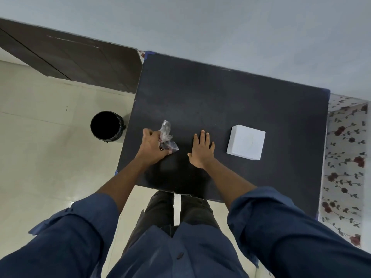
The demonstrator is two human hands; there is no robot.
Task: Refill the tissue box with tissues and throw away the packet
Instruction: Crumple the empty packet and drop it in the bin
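Rolled-up dark blue shirt sleeves [281, 227] are framing the view as I am standing at a matte black square table [220, 97], my dark trousers [176, 209] showing just below its near edge. My left hand [152, 147] is clamping its fingers around a crumpled clear plastic packet [166, 133] near the table's left edge, the film sticking up past my knuckles. My right hand [201, 149] is lying flat on the table with fingers spread, gripping nothing, between the packet and a white square tissue box [246, 142]. That box is sitting on the table's right half, apart from both hands. A round black waste bin [106, 126] with a dark liner is standing on the pale tiled floor [40, 137], just beside the table's left edge.
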